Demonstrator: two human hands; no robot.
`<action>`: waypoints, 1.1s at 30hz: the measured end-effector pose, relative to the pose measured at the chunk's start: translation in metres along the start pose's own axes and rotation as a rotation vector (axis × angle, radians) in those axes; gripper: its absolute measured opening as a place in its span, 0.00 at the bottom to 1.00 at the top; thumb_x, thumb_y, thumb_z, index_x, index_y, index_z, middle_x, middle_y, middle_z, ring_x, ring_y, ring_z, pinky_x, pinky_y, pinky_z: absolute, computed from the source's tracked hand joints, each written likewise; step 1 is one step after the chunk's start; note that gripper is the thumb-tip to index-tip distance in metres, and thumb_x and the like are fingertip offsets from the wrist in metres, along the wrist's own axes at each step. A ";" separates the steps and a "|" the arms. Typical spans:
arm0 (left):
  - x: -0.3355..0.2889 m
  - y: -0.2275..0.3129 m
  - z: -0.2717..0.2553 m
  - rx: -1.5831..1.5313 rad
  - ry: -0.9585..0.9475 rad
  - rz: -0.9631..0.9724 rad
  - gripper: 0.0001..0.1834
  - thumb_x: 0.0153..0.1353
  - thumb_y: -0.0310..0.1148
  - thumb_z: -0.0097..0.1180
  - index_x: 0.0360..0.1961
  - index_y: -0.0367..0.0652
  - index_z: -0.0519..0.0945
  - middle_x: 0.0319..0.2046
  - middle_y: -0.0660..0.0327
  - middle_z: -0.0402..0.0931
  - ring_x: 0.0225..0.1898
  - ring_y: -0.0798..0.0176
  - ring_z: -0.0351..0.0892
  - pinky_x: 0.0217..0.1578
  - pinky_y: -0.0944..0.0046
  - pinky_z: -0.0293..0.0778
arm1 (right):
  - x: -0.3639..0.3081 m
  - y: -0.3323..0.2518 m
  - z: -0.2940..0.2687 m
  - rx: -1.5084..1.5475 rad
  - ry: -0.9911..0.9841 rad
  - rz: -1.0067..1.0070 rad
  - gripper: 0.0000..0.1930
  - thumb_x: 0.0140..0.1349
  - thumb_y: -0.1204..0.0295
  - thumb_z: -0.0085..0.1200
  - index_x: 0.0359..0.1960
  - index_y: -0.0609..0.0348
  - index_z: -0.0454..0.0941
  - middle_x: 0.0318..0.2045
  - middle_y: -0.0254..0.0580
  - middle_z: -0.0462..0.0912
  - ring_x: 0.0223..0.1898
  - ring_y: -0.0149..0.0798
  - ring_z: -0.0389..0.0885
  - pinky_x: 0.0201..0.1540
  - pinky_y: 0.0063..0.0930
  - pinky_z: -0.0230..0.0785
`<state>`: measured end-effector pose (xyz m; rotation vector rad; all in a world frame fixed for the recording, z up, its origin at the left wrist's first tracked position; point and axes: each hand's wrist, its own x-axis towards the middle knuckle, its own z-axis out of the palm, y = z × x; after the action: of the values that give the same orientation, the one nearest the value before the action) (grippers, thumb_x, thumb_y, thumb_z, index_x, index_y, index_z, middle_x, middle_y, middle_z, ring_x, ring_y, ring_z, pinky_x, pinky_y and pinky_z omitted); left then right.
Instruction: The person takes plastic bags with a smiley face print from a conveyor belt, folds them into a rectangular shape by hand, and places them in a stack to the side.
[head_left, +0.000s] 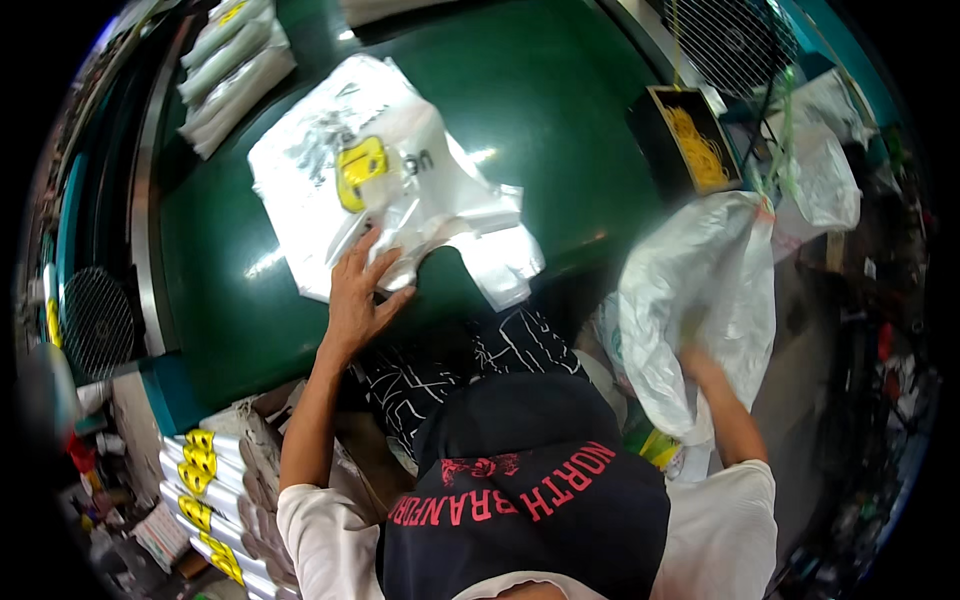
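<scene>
On the green work table (pixel 570 110) lies a flat stack of white plastic carrier bags (pixel 300 180) with a yellow printed patch, its handles towards the lower right. My left hand (pixel 362 290) rests on the stack's near edge, fingers spread and gripping nothing. Off the table's right side hangs a large whitish plastic sack (pixel 660 280). My right hand (pixel 698 362) is at this sack, its fingers hidden inside and blurred, so what they hold cannot be seen.
A dark box (pixel 662 120) of yellow rubber bands (pixel 700 145) sits at the table's right edge, below a fan grille (pixel 735 40). Folded bag bundles (pixel 235 80) lie far left. More bundles (pixel 215 490) are piled lower left, near another fan (pixel 98 320).
</scene>
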<state>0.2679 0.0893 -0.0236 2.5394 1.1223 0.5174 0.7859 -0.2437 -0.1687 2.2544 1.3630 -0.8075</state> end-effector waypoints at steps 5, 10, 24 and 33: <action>-0.013 -0.006 -0.023 -0.160 0.391 -0.220 0.23 0.53 0.32 0.62 0.52 0.42 0.74 0.59 0.50 0.64 0.61 0.48 0.63 0.60 0.54 0.60 | -0.006 -0.064 -0.106 -0.306 -0.032 -0.381 0.11 0.56 0.69 0.48 0.25 0.62 0.81 0.26 0.55 0.81 0.30 0.54 0.81 0.36 0.44 0.71; -0.031 -0.048 0.001 0.225 0.315 -0.337 0.39 0.44 0.47 0.68 0.54 0.36 0.69 0.52 0.47 0.69 0.54 0.45 0.68 0.53 0.49 0.64 | -0.046 -0.236 -0.307 0.430 0.304 -0.839 0.08 0.60 0.73 0.51 0.34 0.67 0.75 0.24 0.49 0.79 0.26 0.40 0.80 0.32 0.30 0.71; -0.040 -0.024 -0.023 0.256 0.300 -0.161 0.23 0.46 0.46 0.66 0.37 0.41 0.77 0.33 0.57 0.73 0.39 0.53 0.72 0.48 0.55 0.62 | 0.025 -0.404 -0.256 -0.064 0.332 -0.846 0.26 0.54 0.64 0.59 0.55 0.57 0.69 0.49 0.53 0.73 0.46 0.53 0.75 0.48 0.42 0.70; -0.011 -0.051 -0.008 0.264 0.314 -0.590 0.37 0.47 0.44 0.64 0.58 0.40 0.68 0.57 0.46 0.63 0.52 0.47 0.66 0.48 0.51 0.66 | 0.030 -0.402 -0.305 0.126 0.472 -0.782 0.28 0.54 0.51 0.58 0.50 0.61 0.75 0.37 0.49 0.83 0.39 0.49 0.82 0.43 0.39 0.72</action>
<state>0.2254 0.1151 -0.0403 2.1967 2.0756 0.6475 0.5229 0.1381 0.0323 2.0540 2.5584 -0.5919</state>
